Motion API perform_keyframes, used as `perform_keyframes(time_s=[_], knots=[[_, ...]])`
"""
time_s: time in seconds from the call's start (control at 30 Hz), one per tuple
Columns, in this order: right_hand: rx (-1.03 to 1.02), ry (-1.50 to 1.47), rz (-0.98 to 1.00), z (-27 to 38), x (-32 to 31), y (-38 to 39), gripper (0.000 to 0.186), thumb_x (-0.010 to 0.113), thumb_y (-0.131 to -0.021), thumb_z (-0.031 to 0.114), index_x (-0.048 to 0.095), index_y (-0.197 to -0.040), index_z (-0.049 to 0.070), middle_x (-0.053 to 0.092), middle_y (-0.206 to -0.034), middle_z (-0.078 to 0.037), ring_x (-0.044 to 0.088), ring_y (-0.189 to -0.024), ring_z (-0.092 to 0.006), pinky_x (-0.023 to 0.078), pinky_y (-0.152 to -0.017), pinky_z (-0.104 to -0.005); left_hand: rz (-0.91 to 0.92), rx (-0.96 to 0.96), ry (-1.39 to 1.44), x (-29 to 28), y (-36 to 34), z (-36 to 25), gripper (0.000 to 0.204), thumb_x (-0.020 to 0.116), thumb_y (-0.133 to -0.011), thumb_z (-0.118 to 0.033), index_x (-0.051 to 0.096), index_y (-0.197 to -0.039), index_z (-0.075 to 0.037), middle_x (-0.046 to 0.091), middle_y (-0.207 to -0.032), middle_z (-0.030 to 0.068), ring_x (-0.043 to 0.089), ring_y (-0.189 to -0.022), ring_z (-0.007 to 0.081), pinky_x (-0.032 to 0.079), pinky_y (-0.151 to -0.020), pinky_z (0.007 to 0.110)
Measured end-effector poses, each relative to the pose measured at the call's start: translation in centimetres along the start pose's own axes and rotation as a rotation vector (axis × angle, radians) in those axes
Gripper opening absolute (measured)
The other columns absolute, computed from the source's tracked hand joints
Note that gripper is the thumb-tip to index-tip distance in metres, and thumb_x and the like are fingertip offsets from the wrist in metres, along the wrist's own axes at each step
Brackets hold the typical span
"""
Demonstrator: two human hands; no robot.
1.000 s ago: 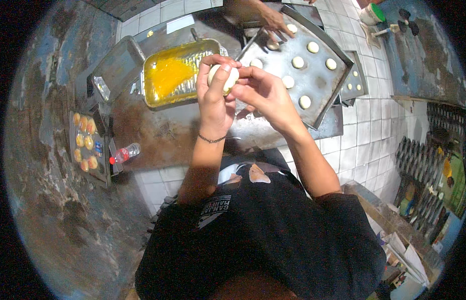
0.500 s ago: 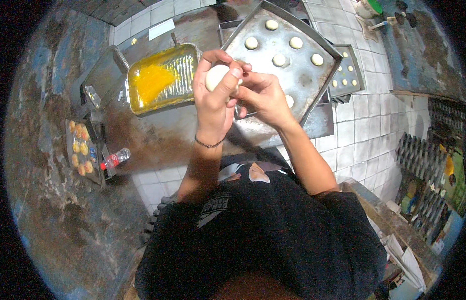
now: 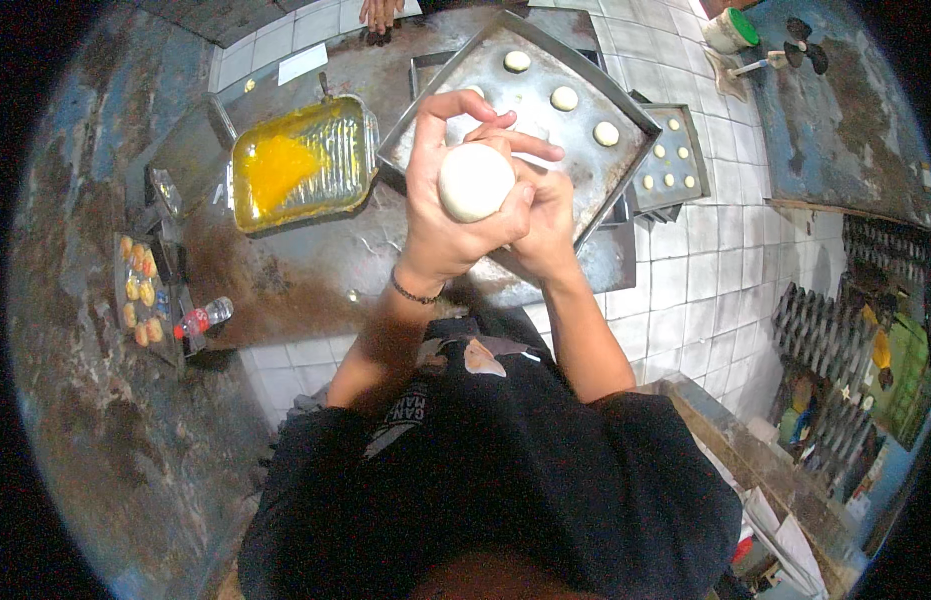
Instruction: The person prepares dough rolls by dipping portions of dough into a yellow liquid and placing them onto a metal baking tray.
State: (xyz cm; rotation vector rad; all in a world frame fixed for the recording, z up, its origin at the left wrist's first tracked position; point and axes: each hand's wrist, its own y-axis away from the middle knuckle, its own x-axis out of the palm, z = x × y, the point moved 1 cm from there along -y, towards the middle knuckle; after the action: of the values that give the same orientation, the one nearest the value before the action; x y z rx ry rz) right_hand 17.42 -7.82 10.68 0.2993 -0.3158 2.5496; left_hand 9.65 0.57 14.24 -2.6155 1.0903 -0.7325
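Observation:
A smooth white dough ball (image 3: 476, 183) bulges up from my left hand (image 3: 437, 225), whose thumb and index finger curl around it. My right hand (image 3: 547, 225) presses against the left hand's far side, just right of the dough ball. Its fingers bend in behind the left hand and are mostly hidden, so what they pinch cannot be seen. Beyond both hands lies a tilted square baking tray (image 3: 585, 185) with small round dough pieces (image 3: 564, 98) spaced over it. My hands hide part of that tray.
Left of my hands, a ribbed metal pan (image 3: 357, 190) holds yellow liquid. Packaged baked buns (image 3: 140, 290) and a red-capped bottle (image 3: 205, 317) sit further left. A second tray (image 3: 697, 150) of dough pieces lies right. Another person's hand (image 3: 381, 12) rests at the far edge.
The dough ball bulges larger and rounder above my left hand. My right hand has moved in closer against the left. Another person's hand has appeared at the far edge.

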Motion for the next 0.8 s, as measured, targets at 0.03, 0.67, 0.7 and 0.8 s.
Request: perform_keyframes(time_s=[0.03, 0.67, 0.7, 0.8], knots=[[0.109, -0.074, 0.045, 0.3, -0.1, 0.4, 0.03, 0.076, -0.087, 0.017, 0.074, -0.108, -0.005, 0.075, -0.099, -0.006, 0.068, -0.093, -0.0117, 0.054, -0.085, -0.0297, 0.047, 0.016, -0.023, -0.3, -0.1, -0.1, 0.07, 0.072, -0.077, 0.001, 0.031, -0.134, -0.005, 0.056, -0.114, 0.0052, 0.074, -0.101, 0.0254, 0.034, -0.117, 0.051], [0.163, 0.714, -0.046, 0.5, -14.7, -0.5, 0.046, 0.089, -0.077, 0.02, 0.074, -0.12, 0.007, 0.073, -0.118, -0.007, 0.07, -0.105, -0.0185, 0.057, -0.09, -0.0342, 0.52, -0.361, -0.63, 3.6, -1.6, 16.5, 0.055, 0.076, -0.08, -0.007, 0.044, -0.125, -0.011, 0.071, -0.094, 0.0235, 0.07, -0.099, 0.0464, 0.055, -0.08, 0.05], [0.172, 0.71, -0.071, -0.4, -15.8, -0.3, 0.045, 0.089, -0.077, 0.02, 0.075, -0.118, 0.007, 0.073, -0.116, -0.007, 0.07, -0.104, -0.018, 0.057, -0.09, -0.034, 0.532, -0.295, -0.634, 4.0, -1.4, 18.0, 0.055, 0.075, -0.079, -0.003, 0.044, -0.124, -0.011, 0.071, -0.092, 0.0225, 0.07, -0.097, 0.0462, 0.055, -0.078, 0.05], [0.251, 0.612, -0.188, -2.9, -18.5, -0.2, 0.04, 0.087, -0.079, 0.02, 0.075, -0.114, 0.004, 0.074, -0.111, -0.008, 0.069, -0.102, -0.016, 0.056, -0.089, -0.0335, 0.62, -0.25, -0.664, 3.9, -1.4, 21.9, 0.075, 0.08, -0.075, -0.008, 0.037, -0.136, -0.011, 0.067, -0.104, 0.0255, 0.07, -0.095, 0.0447, 0.056, -0.08, 0.049]])
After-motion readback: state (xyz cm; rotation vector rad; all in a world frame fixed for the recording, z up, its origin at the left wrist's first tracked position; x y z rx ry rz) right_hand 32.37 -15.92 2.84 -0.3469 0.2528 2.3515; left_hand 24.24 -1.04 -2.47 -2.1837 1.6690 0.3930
